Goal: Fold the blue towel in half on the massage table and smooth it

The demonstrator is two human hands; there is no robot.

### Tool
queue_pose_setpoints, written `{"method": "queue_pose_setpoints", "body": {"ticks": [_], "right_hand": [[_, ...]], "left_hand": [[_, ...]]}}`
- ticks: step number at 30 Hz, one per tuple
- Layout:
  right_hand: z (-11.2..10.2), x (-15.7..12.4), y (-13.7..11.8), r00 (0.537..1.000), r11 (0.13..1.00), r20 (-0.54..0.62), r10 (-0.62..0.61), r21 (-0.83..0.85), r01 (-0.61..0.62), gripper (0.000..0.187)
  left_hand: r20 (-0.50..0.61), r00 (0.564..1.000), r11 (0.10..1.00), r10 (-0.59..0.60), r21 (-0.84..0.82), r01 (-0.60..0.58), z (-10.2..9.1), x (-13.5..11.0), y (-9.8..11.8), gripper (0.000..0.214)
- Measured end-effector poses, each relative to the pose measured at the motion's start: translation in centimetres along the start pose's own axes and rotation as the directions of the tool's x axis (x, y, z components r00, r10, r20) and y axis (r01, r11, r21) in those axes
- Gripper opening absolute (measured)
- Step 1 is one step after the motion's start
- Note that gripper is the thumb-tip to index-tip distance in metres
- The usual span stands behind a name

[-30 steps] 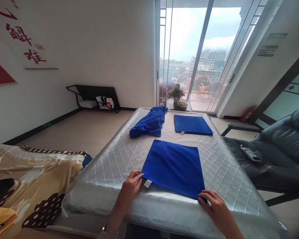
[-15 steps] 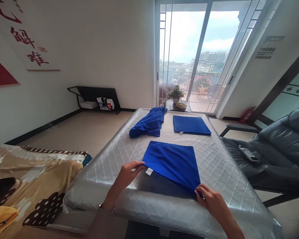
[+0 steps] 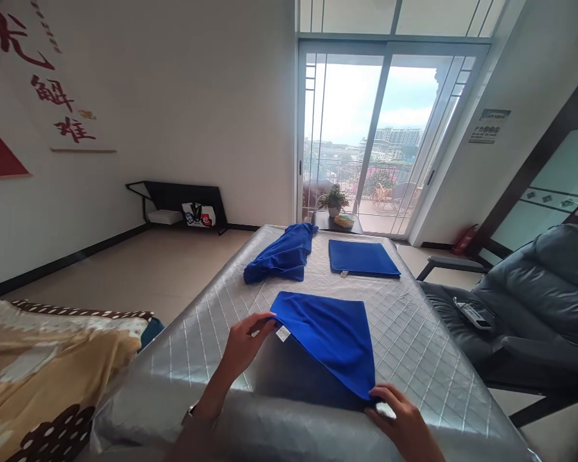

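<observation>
A blue cloth (image 3: 330,337) lies on the silver quilted bed (image 3: 414,340) in front of me, its near edge raised off the surface. My left hand (image 3: 243,343) pinches the near left corner, by a small white tag. My right hand (image 3: 397,420) pinches the near right corner, low at the bed's front edge. Farther back lie a crumpled blue cloth (image 3: 279,255) on the left and a neatly folded blue cloth (image 3: 361,258) on the right.
A dark reclining chair (image 3: 525,301) with a remote on it stands right of the bed. A patterned blanket (image 3: 43,366) lies at the lower left. A small table with a potted plant (image 3: 334,200) stands before the glass balcony door. A black shelf sits by the left wall.
Both hands have lifted the near edge of the blue cloth off the bed and carried it forward. The camera has tilted upward.
</observation>
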State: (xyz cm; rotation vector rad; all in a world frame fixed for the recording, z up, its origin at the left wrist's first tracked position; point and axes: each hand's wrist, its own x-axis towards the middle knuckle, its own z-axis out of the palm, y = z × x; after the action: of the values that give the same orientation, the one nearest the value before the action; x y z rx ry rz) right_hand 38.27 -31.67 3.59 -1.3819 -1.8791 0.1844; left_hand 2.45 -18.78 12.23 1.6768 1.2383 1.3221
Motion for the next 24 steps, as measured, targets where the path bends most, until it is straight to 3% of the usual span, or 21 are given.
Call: {"method": "queue_pose_setpoints", "body": {"ticks": [5,10,15,20,24], "right_hand": [[-1.5,0.6,-0.3,0.983,0.995,-0.163,-0.082,-0.068,0.072,0.021],[-7.3,3.2,-2.3,0.951,0.970,-0.259,-0.171,-0.211,0.117,0.019],[-13.4,5.9,-4.5,0.930,0.944,-0.296,-0.218,-0.306,0.124,0.028],[-16.8,9.3,-4.1,0.963,0.951,-0.176,-0.204,-0.268,0.153,0.030],[-17.4,14.0,-2.1,0.992,0.954,-0.034,-0.124,-0.280,0.110,0.042]], "left_hand": [[-0.086,0.995,0.999,0.054,0.012,-0.053,-0.3,1.0,1.5,0.037],[-0.113,0.990,0.991,0.090,0.112,-0.078,-2.5,1.5,4.3,0.039],[-0.096,0.988,0.990,0.120,0.082,-0.113,-5.1,1.6,7.5,0.035],[-0.034,0.998,0.998,0.059,-0.021,-0.060,-6.0,3.2,8.6,0.038],[0.081,0.996,0.991,-0.034,-0.127,0.045,-4.5,7.6,8.1,0.051]]}}
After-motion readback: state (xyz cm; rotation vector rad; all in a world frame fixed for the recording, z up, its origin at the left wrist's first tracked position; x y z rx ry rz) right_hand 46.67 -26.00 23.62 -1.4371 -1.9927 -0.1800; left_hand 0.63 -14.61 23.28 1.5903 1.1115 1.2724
